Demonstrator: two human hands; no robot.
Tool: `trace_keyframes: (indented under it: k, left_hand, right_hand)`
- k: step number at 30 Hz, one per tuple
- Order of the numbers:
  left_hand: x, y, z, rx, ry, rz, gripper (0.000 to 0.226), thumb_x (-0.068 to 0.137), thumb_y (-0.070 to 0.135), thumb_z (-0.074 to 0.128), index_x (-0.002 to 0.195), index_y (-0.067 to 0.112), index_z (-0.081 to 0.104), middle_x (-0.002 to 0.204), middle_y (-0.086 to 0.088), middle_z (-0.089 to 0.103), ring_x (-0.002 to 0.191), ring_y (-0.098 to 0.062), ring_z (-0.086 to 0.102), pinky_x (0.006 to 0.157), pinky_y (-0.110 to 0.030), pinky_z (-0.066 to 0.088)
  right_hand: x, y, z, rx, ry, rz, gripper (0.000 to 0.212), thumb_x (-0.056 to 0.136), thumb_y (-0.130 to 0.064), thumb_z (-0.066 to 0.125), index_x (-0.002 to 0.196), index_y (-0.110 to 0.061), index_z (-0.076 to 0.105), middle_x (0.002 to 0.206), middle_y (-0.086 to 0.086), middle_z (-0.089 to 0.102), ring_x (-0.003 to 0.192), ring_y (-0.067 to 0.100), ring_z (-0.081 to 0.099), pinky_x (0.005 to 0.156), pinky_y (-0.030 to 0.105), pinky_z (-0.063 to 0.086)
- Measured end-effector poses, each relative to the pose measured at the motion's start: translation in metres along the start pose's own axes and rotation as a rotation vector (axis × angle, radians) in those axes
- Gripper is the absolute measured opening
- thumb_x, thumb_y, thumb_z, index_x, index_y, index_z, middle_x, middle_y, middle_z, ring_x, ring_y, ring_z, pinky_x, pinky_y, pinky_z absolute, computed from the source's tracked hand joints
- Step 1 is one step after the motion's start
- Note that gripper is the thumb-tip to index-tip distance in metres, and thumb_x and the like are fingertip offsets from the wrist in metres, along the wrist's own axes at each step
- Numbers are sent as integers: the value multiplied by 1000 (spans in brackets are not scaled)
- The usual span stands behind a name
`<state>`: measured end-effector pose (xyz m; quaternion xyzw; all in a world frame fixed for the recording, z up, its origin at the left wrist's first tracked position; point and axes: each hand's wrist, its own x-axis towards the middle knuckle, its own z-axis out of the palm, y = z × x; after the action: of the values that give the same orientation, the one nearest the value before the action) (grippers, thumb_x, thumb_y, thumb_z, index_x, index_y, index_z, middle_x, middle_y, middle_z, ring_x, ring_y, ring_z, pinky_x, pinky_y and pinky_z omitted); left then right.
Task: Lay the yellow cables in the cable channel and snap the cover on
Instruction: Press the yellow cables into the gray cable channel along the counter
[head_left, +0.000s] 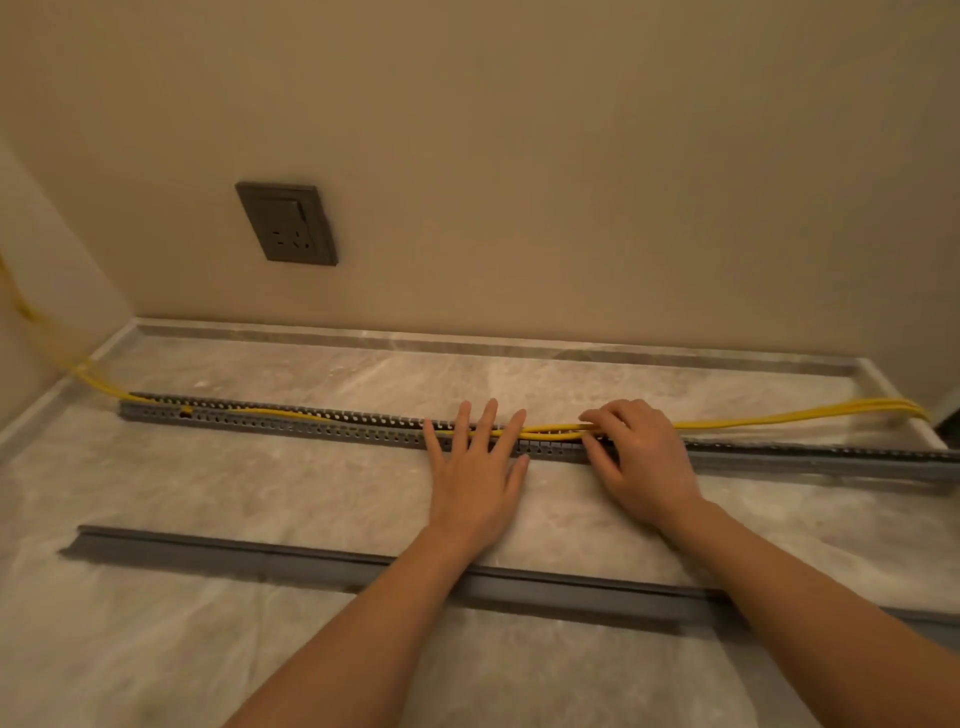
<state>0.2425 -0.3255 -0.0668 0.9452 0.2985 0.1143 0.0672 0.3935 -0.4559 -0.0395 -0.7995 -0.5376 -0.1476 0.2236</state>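
Observation:
A long grey slotted cable channel (291, 421) lies across the marble floor, parallel to the wall. Yellow cables (769, 418) come in from the left, sit inside the channel's left part, and rise out of it to the right, towards the far right corner. My left hand (475, 467) lies flat with fingers spread over the channel's middle, pressing on the cables. Beside it, my right hand (639, 457) has its fingers curled over the channel and pinches the cables where they lift out. The grey cover strip (322, 564) lies apart on the floor, nearer to me, under my forearms.
A dark wall socket (285, 223) sits on the beige wall above the channel's left part. A low stone skirting (467, 343) runs along the wall. More yellow cable (21, 306) hangs down the left wall. Marble floor lies between channel and cover.

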Motion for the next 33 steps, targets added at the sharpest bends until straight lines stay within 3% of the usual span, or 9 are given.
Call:
trace_keyframes:
  k: [6, 12, 22, 33]
  left_hand:
    - [1, -2, 3, -31, 27, 19, 51, 95, 51, 17, 145, 44, 11, 156, 8, 14, 145, -19, 0, 110, -53, -14]
    - [0, -2, 3, -42, 45, 18, 50, 96, 50, 17, 145, 46, 8, 156, 10, 13, 145, -18, 1, 111, -50, -14]
    - [1, -1, 6, -21, 57, -4, 52, 94, 54, 14, 145, 45, 11, 156, 10, 14, 144, -18, 5, 113, -51, -9]
    - [0, 1, 2, -45, 42, 6, 53, 93, 55, 13, 144, 47, 5, 157, 8, 12, 144, -19, 3, 113, -53, -9]
  right_hand:
    - [-9, 8, -3, -119, -62, 77, 46, 87, -41, 39, 113, -13, 64, 97, 3, 67, 90, 24, 60, 81, 36, 44]
    - [-9, 8, 1, -144, -70, 114, 49, 87, -45, 37, 117, -14, 60, 96, 4, 63, 87, 24, 57, 81, 37, 42]
    - [-11, 17, 6, -23, 80, -70, 14, 83, -19, 67, 95, -13, 66, 84, 7, 57, 77, 24, 48, 68, 31, 35]
    - [-12, 14, 6, 44, 77, -125, 14, 78, -17, 71, 88, -7, 70, 80, 9, 60, 73, 26, 53, 64, 32, 40]
